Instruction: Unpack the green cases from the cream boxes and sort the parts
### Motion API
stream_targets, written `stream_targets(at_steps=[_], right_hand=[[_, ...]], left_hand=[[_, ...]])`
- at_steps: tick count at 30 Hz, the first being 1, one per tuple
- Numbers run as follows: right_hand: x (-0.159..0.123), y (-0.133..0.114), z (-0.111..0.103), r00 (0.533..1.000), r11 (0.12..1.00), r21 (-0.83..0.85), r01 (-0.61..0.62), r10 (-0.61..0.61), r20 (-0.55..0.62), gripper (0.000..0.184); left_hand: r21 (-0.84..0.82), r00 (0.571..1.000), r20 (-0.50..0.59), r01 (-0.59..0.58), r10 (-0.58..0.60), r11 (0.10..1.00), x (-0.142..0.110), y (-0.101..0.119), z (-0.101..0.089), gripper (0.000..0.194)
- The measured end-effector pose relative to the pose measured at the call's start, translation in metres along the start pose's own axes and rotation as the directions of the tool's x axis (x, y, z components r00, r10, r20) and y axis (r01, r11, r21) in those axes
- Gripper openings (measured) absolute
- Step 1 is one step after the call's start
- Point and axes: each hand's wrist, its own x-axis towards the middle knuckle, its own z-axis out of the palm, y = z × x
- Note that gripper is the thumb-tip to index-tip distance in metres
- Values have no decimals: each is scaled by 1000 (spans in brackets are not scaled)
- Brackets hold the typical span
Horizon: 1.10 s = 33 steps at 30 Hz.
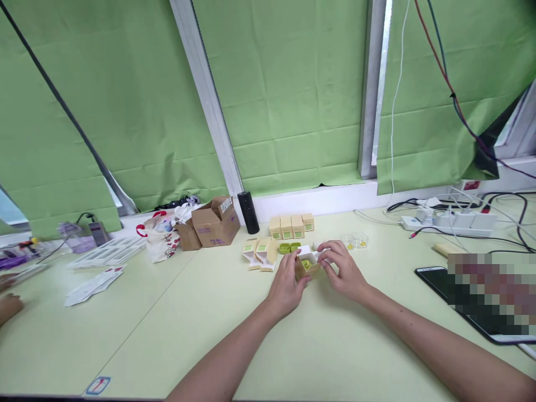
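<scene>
My left hand (288, 286) is wrapped round a small yellow carton (302, 271), its top open and a green piece (307, 263) showing inside. On the carton's right side, my right hand (341, 271) has its fingers bent at a white flap; whether they pinch it I cannot tell. Just behind stand two green trays (290, 247). To the left lie two flattened yellow cartons (260, 252) with green labels. Farther back is a row of several closed yellow cartons (287, 228). Clear plastic containers (355, 241) with small yellow pieces sit beyond my right hand.
A brown cardboard box (215, 223), a cloth bag (161, 240) and a black cylinder (248, 213) stand at the back left. A power strip (450, 223) with cables lies back right, a tablet (444, 290) nearer. Another person's hand (9, 307) is at the far left.
</scene>
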Motion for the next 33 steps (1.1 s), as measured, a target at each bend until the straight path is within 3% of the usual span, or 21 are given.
stream_targets(at_steps=[5, 12, 22, 28, 33], right_hand=[[1, -4, -6, 998, 999, 31, 21, -23, 52, 14], [2, -5, -9, 980, 998, -21, 61, -56, 192, 24], [1, -8, -6, 973, 991, -102, 84, -60, 224, 32], [-1, -3, 0, 993, 999, 10, -46, 45, 110, 17], [-5, -5, 13, 986, 988, -17, -154, 155, 60, 4]], left_hand=[[-101, 999, -18, 48, -50, 994, 2, -2, 3, 70], [-144, 996, -18, 86, -90, 986, 3, 0, 2, 66], [-148, 995, -41, 80, -87, 986, 2, 2, 2, 66], [-19, 999, -39, -1, 0, 1000, 0, 6, 2, 67], [185, 990, -33, -132, 140, 974, -3, 12, 3, 70]])
